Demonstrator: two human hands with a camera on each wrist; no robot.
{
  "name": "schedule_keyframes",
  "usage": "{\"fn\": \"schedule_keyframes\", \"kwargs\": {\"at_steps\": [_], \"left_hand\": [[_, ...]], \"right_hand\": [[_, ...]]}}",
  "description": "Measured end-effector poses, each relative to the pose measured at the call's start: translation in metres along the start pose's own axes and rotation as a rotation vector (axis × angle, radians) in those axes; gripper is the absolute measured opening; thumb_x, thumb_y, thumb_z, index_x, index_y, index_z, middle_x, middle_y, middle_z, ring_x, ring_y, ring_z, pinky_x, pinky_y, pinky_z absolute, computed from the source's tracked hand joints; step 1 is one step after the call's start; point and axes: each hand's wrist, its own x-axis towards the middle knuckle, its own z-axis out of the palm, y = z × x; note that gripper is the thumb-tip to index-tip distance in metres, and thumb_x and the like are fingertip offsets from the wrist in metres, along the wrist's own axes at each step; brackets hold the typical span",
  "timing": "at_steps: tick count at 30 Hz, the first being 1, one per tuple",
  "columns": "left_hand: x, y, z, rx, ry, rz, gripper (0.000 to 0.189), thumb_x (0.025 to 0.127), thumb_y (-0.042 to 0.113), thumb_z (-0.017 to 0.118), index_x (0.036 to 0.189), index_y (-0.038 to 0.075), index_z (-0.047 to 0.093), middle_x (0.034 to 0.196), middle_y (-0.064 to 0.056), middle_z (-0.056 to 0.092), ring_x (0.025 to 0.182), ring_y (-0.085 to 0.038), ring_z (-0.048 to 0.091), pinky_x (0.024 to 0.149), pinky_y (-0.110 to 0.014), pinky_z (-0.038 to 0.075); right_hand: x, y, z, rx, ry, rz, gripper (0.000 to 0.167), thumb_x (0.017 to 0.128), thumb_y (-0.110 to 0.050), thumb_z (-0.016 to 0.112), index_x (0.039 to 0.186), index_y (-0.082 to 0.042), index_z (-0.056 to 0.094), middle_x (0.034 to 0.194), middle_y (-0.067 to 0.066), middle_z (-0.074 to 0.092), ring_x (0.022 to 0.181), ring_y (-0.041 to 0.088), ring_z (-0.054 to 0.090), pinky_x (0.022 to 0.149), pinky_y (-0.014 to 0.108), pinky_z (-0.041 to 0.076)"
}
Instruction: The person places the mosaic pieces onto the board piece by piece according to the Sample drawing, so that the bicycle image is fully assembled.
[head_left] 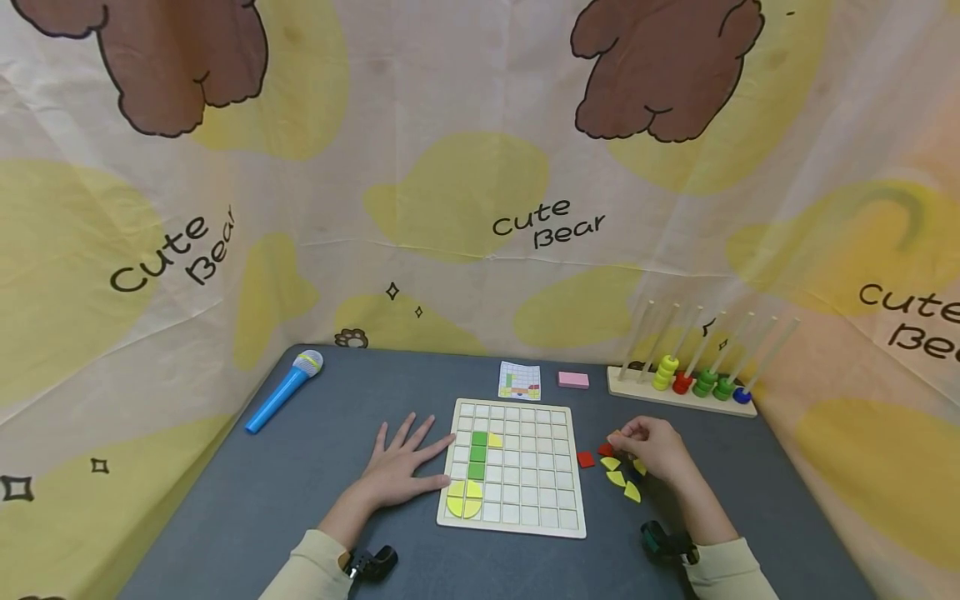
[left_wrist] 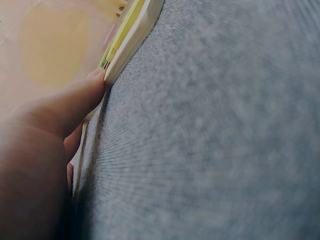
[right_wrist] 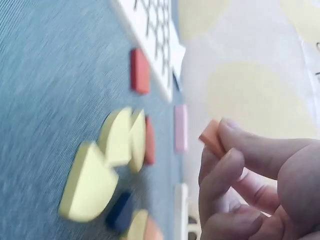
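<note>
Pinching an orange block [right_wrist: 213, 137], right hand [head_left: 657, 448] (head view, lower right); left hand [head_left: 399, 469] (lower centre), splayed, touches gridded board [head_left: 528, 473].

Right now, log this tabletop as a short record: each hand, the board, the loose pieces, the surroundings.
left hand: left hand spread, thumb at the left edge of the grid board
right hand: right hand pinching an orange tile
on board: three green square tiles in a column, yellow circle nearer the person, yellow quarter-circle right of the farthest green
loose pieces: red tiles, yellow wedges
beyond board: pattern card, pink block
far left: blue microphone
far right: bead peg rack
</note>
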Motion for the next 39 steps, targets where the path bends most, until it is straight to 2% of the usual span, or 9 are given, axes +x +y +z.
{"fn": "schedule_keyframes", "kwargs": {"at_steps": [3, 10, 14, 21, 32, 39], "left_hand": [[0.0, 0.0, 0.0, -0.005, -0.003, 0.001, 0.076, 0.089, 0.079, 0.048, 0.156, 0.047, 0.032, 0.17, 0.0, 0.015, 0.157, -0.036, 0.001, 0.116, -0.072, -0.008], [-0.001, 0.002, -0.001, -0.004, -0.008, -0.005, 0.076, 0.088, 0.079, 0.049, 0.155, 0.047, 0.033, 0.17, 0.0, 0.016, 0.157, -0.037, 0.002, 0.116, -0.072, -0.007], [-0.001, 0.002, -0.001, 0.002, -0.007, -0.004, 0.075, 0.089, 0.079, 0.047, 0.156, 0.048, 0.032, 0.17, 0.001, 0.016, 0.157, -0.036, 0.001, 0.116, -0.072, -0.007], [-0.002, 0.004, -0.001, 0.007, 0.012, 0.001, 0.075, 0.089, 0.079, 0.048, 0.155, 0.046, 0.035, 0.169, -0.001, 0.019, 0.157, -0.038, 0.003, 0.116, -0.073, -0.005], [0.0, 0.005, -0.004, 0.021, 0.006, -0.003, 0.074, 0.09, 0.078, 0.048, 0.155, 0.046, 0.035, 0.17, -0.002, 0.019, 0.157, -0.039, 0.003, 0.116, -0.073, -0.005], [-0.002, 0.005, -0.005, 0.025, 0.0, -0.002, 0.074, 0.09, 0.078, 0.048, 0.155, 0.046, 0.035, 0.169, -0.002, 0.019, 0.157, -0.038, 0.004, 0.116, -0.073, -0.004]], "right_hand": [[-0.003, -0.01, 0.003, 0.038, -0.007, -0.001, 0.032, 0.089, -0.033, 0.08, 0.095, -0.004, 0.069, 0.08, 0.009, 0.069, 0.072, 0.025, 0.059, 0.057, 0.03, 0.045], [-0.012, -0.034, 0.015, 0.082, -0.069, -0.099, 0.02, 0.092, -0.022, 0.076, 0.098, -0.003, 0.072, 0.088, 0.011, 0.072, 0.074, 0.021, 0.058, 0.06, 0.029, 0.047], [-0.016, -0.046, 0.025, 0.068, -0.077, -0.127, 0.016, 0.091, -0.019, 0.077, 0.097, -0.005, 0.072, 0.083, 0.006, 0.068, 0.072, 0.018, 0.054, 0.057, 0.026, 0.044], [-0.021, -0.06, 0.055, 0.048, -0.095, -0.204, 0.005, 0.091, -0.013, 0.076, 0.091, -0.009, 0.073, 0.078, 0.0, 0.065, 0.071, 0.015, 0.054, 0.058, 0.026, 0.046], [-0.03, -0.075, 0.091, 0.072, -0.21, -0.257, 0.01, 0.088, -0.018, 0.08, 0.087, -0.012, 0.073, 0.077, -0.002, 0.064, 0.069, 0.014, 0.054, 0.058, 0.024, 0.044], [-0.033, -0.082, 0.111, 0.076, -0.253, -0.3, 0.013, 0.085, -0.018, 0.082, 0.081, -0.012, 0.071, 0.073, -0.002, 0.063, 0.068, 0.014, 0.056, 0.06, 0.026, 0.046]]}}
